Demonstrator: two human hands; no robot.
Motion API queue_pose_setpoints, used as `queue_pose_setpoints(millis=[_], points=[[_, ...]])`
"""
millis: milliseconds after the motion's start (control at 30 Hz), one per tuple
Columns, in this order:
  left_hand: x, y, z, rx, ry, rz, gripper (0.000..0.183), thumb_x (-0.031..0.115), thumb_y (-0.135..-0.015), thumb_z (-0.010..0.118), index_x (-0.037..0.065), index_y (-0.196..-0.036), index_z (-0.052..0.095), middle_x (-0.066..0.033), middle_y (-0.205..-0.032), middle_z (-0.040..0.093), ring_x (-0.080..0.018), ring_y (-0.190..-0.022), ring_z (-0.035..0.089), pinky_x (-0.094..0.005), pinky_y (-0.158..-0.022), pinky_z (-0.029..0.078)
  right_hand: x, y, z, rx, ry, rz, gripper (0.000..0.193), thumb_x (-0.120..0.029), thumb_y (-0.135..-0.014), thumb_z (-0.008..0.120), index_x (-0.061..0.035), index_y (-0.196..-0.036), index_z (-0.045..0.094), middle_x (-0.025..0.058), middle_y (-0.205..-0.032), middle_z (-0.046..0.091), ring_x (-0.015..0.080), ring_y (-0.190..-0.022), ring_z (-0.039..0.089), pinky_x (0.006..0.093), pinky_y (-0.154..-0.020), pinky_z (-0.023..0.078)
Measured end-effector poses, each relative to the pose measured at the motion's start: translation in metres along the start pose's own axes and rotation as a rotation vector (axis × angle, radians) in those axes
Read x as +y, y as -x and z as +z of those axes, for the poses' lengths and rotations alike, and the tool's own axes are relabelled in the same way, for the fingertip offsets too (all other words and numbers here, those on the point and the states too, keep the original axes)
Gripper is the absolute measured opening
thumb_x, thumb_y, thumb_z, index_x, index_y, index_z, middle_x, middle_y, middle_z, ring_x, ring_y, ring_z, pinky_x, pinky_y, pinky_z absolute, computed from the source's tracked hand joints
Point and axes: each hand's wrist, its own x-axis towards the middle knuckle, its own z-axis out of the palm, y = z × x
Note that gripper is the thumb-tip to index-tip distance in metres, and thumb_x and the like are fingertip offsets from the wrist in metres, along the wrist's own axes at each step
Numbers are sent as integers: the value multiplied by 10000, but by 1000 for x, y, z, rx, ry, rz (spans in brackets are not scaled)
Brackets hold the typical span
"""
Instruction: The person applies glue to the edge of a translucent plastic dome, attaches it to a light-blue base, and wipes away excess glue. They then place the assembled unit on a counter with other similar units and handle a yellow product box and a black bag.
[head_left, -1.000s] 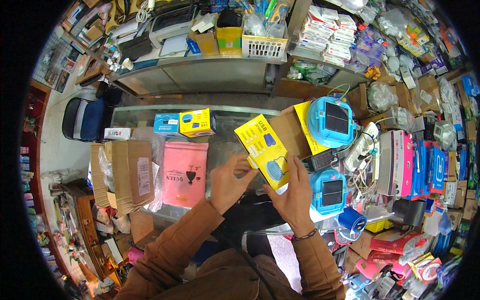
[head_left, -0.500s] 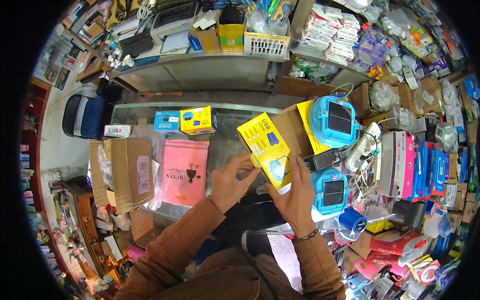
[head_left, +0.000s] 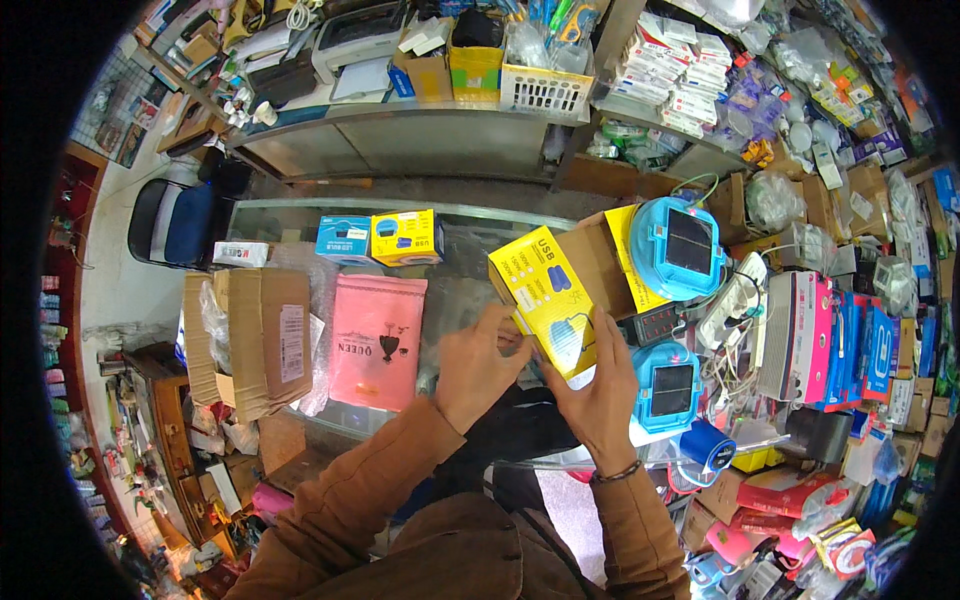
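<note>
A yellow cardboard box [head_left: 551, 285] with blue printed pictures lies tilted between my hands, above the glass counter. My right hand [head_left: 602, 392] grips its near right end, thumb beneath and fingers along the side. At the box's left edge my left hand [head_left: 484, 365] is closed, its bent fingertips pinching the edge by a small pale strip. Beyond the box is an open brown cardboard flap or carton [head_left: 592, 254], partly covered. Just right of it stands a blue solar lamp [head_left: 678, 247] with a dark panel. A second blue solar lamp [head_left: 667, 388] sits nearer, beside my right hand.
A pink printed pouch [head_left: 378, 340] lies left of my hands, next to an open brown carton [head_left: 255, 345]. A blue box [head_left: 343, 237] and a yellow-blue box [head_left: 407, 238] stand at the counter's far side. Right of the lamps are a white power strip [head_left: 733, 300] and tangled cables.
My left fingers have curled in more tightly at the box's left edge. My right hand keeps its hold. The whole view has shifted slightly.
</note>
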Motion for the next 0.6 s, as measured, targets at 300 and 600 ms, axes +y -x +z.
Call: queue_pose_setpoints(millis=[300,600], points=[[-8,-2,2,19,63,95,462,59,-897,925,-26,-1292,702,-162,-1009,856,-231,-911,861,-342,-809,684,3,0,-2,0,11,3,1059,-223,-794,998,15,-1676,462,297,-1594,587,467,-1439,609,483,-1173,547],[-14,-3,9,-4,301,24,385,16,-959,859,-23,-1292,671,-174,-1093,848,-211,-988,852,-346,-869,680,8,-3,-4,0,15,12,1043,-225,-791,997,16,-1664,479,303,-1594,585,470,-1438,611,484,-1163,554]])
